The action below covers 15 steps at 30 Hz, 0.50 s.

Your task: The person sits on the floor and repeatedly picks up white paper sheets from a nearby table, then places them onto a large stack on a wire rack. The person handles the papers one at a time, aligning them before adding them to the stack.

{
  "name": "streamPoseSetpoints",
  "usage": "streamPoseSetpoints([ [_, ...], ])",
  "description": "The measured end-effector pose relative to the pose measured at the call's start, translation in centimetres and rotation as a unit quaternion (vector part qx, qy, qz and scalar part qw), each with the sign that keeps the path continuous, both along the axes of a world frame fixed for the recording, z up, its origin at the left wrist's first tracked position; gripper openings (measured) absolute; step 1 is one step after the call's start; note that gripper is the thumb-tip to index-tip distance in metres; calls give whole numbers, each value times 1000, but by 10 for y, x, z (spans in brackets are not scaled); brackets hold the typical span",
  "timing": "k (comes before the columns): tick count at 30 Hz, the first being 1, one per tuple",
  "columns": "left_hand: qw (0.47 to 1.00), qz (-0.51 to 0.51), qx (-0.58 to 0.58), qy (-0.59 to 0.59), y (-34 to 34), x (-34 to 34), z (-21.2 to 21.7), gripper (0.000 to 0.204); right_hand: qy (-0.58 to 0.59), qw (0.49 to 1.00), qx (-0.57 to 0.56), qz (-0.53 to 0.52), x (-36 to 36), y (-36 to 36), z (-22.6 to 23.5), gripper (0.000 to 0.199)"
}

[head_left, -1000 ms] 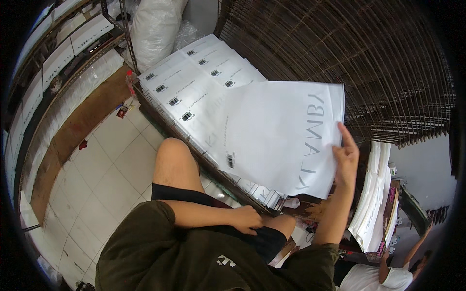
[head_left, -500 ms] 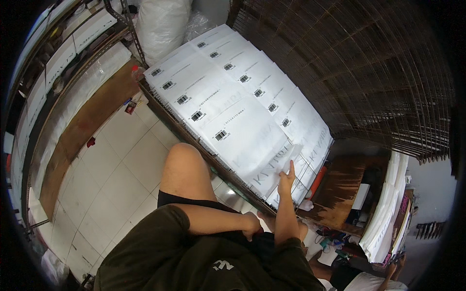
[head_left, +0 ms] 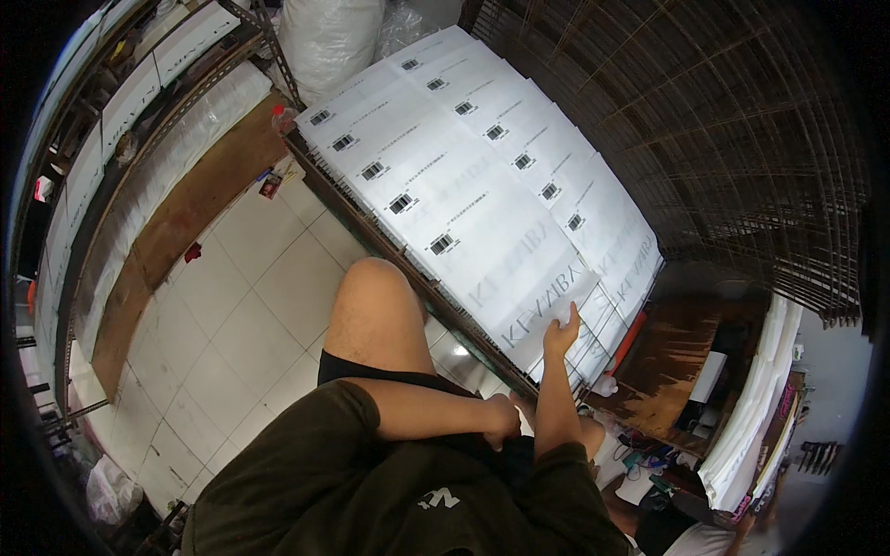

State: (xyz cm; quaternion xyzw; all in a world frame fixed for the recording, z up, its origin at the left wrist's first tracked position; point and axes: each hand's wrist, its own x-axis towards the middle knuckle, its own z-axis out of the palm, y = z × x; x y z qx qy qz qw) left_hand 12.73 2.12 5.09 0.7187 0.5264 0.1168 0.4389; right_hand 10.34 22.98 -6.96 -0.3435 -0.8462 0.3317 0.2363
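Note:
White printed sheets (head_left: 436, 157) overlap in two rows on a wire rack (head_left: 399, 257) in front of me. Each shows a small black code block, and large dark lettering shows near the close end. My right hand (head_left: 562, 335) is at the near right edge of the closest sheet (head_left: 510, 269), its thumb and fingers closed on that edge; the exact grip is partly hidden. My left hand (head_left: 503, 419) rests at my lap beside my bent knee, its fingers curled, and whatever is in them cannot be seen.
Several raised wire rack layers (head_left: 705, 139) tilt up at the far right. A metal shelf (head_left: 176, 51) and a wooden board (head_left: 181, 222) stand left. A large white sack (head_left: 329, 42) sits behind. Another person (head_left: 677, 528) is at the lower right, near a stack of white sheets (head_left: 756, 417).
The view has shifted, so the scene sits further right and slightly higher. The near sheet's lifted corner now lies flatter beside my right hand. My left hand stays at my lap.

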Motion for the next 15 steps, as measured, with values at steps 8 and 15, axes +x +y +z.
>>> streamPoseSetpoints([
  [8, 1000, 1, -25, 14, 2, 3, 3, 54, 55, 997, 12, 54, -21, -25, 37, 61],
  [15, 1000, -8, -28, 10, 3, 0, 5, 52, 49, 998, -16, 22, -14, -7, 9, 62],
])
